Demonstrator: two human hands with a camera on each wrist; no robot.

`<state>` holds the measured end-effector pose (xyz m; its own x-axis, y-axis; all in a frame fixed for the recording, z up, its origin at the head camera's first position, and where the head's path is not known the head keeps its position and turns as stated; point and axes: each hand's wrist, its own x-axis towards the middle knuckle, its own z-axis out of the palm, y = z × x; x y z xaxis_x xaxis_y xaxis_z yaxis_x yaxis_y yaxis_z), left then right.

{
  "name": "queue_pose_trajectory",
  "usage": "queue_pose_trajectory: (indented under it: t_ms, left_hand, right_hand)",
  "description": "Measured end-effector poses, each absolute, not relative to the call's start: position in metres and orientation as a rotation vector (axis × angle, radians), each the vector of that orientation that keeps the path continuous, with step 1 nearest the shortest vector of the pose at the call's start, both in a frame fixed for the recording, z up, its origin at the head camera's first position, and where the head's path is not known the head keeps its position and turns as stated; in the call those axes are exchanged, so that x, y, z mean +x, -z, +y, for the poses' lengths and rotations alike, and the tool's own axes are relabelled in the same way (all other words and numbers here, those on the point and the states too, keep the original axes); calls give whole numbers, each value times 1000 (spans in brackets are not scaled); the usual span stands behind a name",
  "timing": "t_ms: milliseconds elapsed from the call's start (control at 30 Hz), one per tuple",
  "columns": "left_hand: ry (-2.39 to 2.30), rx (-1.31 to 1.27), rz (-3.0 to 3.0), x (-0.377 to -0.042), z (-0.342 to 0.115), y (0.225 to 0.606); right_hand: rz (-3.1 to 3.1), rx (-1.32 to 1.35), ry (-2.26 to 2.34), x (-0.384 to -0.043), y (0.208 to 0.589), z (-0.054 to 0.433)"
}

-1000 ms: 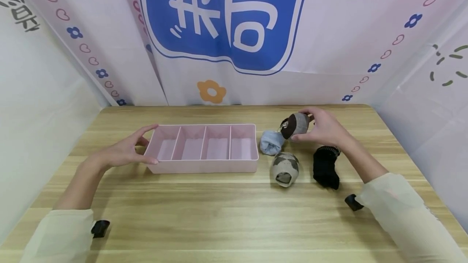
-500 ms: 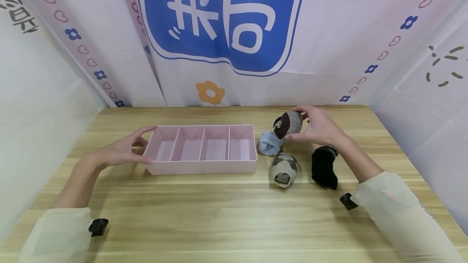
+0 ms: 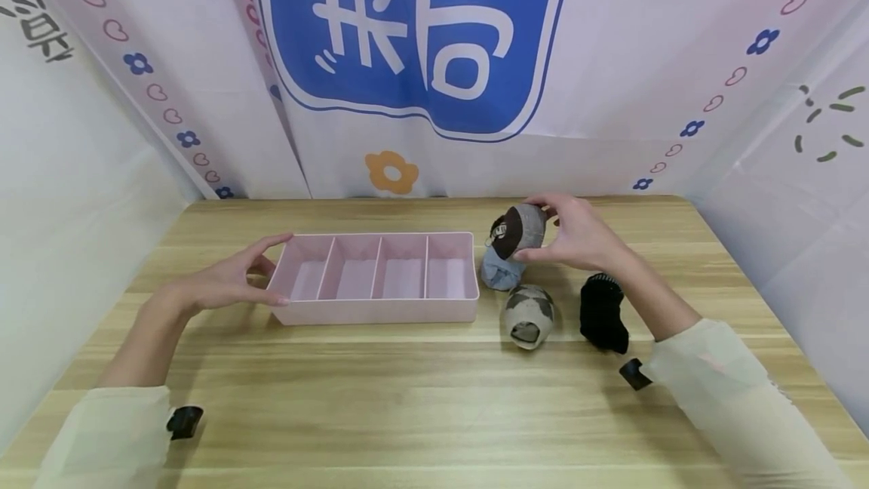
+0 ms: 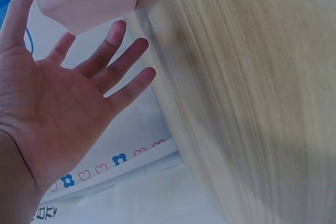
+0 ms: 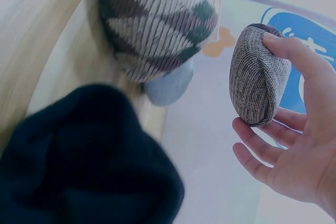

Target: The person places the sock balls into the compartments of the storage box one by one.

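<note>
In the head view a pink box (image 3: 373,312) with divided compartments stands on the table. My left hand (image 3: 224,278) spans its left end, thumb at the near corner and a finger at the far one; in the left wrist view the other fingers (image 4: 119,73) spread loosely below the box. Between thumb and fingertips my right hand (image 3: 577,236) holds a rolled-up grey and brown sock (image 3: 526,229), raised above the table right of the box. It partly covers a light blue rolled sock (image 3: 501,275). The right wrist view shows the held sock's ribbed grey side.
A beige and grey patterned rolled sock (image 3: 529,315) lies near the box's right end, and a black sock (image 3: 603,313) lies farther right. The wooden table (image 3: 407,406) ends at a printed cloth backdrop (image 3: 591,149).
My right hand has carried the grey and brown sock leftward, from right of the light blue sock to over it. The left hand and the box stay in place.
</note>
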<state>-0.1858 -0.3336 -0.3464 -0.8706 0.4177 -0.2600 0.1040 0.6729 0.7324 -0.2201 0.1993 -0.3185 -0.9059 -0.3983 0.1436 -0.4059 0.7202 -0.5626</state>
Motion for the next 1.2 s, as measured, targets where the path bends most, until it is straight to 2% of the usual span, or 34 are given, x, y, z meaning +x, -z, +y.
queue_pose_trajectory:
  t_ms: [600,1200]
  left_hand:
    - [-1100,392,2429,-187,-333,346]
    - [-1081,385,2447,-185,-333,346]
  right_hand:
    - [-2814,930,-986,-215,312,156]
    - [-2794,1026,-993,-217,309,117]
